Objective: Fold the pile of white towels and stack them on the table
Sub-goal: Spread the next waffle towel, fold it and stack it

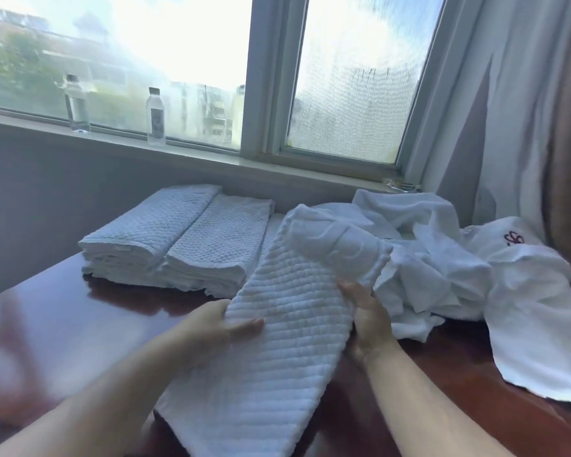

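Observation:
A long white ribbed towel (277, 344) lies folded lengthwise on the dark wooden table (80, 324), running from the near edge up to the pile. My left hand (218, 324) grips its left edge, thumb on top. My right hand (366, 318) holds its right edge, fingers partly hidden under the cloth. Two stacks of folded white towels (178, 245) sit side by side at the back left. A loose pile of white towels (442, 258) spreads over the right, one with a red embroidered mark (513, 239).
Two clear water bottles (76, 103) (155, 117) stand on the window sill (211, 163) behind the table. A curtain (524, 110) hangs at the right. A towel end (534, 351) drapes toward the table's right edge.

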Demonstrator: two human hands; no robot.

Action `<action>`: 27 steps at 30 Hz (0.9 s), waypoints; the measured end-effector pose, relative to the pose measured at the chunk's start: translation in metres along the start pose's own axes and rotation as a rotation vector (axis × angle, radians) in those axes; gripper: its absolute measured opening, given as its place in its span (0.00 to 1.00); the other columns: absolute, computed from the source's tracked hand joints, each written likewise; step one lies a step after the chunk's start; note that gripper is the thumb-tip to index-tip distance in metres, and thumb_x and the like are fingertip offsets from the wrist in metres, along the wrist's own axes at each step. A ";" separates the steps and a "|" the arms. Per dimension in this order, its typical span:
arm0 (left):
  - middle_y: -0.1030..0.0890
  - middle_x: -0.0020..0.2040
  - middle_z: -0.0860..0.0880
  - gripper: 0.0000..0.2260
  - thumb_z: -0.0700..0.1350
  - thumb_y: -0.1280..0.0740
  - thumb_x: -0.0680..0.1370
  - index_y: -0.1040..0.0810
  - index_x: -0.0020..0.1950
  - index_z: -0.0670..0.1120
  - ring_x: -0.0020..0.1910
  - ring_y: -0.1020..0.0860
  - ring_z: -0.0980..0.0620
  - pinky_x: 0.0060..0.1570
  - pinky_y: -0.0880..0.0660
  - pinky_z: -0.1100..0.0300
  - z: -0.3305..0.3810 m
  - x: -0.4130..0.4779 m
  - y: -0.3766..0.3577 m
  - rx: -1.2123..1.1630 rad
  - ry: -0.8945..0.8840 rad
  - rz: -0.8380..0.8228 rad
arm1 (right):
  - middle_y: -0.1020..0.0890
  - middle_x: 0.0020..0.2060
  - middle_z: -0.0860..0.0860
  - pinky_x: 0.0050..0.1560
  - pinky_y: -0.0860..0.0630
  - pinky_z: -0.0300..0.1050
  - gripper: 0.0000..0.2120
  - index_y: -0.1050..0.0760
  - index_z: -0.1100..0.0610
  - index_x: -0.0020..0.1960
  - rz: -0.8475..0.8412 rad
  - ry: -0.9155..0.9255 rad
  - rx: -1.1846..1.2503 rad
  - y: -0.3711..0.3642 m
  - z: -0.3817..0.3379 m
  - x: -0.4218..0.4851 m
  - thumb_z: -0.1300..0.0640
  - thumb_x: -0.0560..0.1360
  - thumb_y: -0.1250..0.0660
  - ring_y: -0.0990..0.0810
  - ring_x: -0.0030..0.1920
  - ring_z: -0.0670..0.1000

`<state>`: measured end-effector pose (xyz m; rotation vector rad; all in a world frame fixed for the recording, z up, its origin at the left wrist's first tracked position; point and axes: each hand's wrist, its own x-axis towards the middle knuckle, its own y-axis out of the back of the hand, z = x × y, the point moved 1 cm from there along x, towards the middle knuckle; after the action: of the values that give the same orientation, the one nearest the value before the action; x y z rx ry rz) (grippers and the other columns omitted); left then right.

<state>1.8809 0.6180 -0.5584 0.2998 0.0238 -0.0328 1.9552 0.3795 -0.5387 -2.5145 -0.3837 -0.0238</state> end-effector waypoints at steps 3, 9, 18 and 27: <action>0.15 0.59 0.46 0.20 0.57 0.24 0.73 0.18 0.62 0.51 0.58 0.17 0.44 0.58 0.20 0.48 0.008 0.001 0.005 -0.187 -0.104 -0.096 | 0.20 0.61 0.67 0.51 0.18 0.58 0.20 0.23 0.67 0.64 -0.048 -0.043 0.007 -0.004 -0.008 0.028 0.57 0.76 0.33 0.18 0.59 0.66; 0.14 0.55 0.49 0.14 0.58 0.26 0.74 0.18 0.58 0.57 0.54 0.15 0.47 0.48 0.18 0.55 0.033 0.017 0.025 -0.284 -0.157 0.075 | 0.21 0.65 0.64 0.65 0.24 0.62 0.27 0.27 0.66 0.71 -0.157 -0.100 -0.055 -0.045 -0.020 0.104 0.51 0.77 0.34 0.22 0.64 0.66; 0.14 0.54 0.49 0.22 0.58 0.25 0.72 0.22 0.62 0.51 0.52 0.15 0.46 0.47 0.17 0.51 0.030 0.071 0.057 -0.384 -0.032 0.248 | 0.17 0.58 0.61 0.54 0.18 0.53 0.18 0.19 0.63 0.60 -0.249 -0.197 -0.140 -0.069 0.022 0.209 0.51 0.81 0.37 0.16 0.56 0.60; 0.14 0.53 0.48 0.18 0.57 0.27 0.77 0.21 0.61 0.49 0.51 0.14 0.46 0.54 0.18 0.45 0.051 0.134 0.036 -0.370 0.010 0.211 | 0.15 0.51 0.58 0.47 0.19 0.53 0.20 0.24 0.62 0.65 -0.097 -0.151 -0.380 -0.008 -0.012 0.261 0.49 0.81 0.35 0.16 0.48 0.58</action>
<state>2.0173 0.6333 -0.5030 -0.0683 0.0082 0.1809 2.2038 0.4492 -0.4977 -2.8791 -0.6124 0.0618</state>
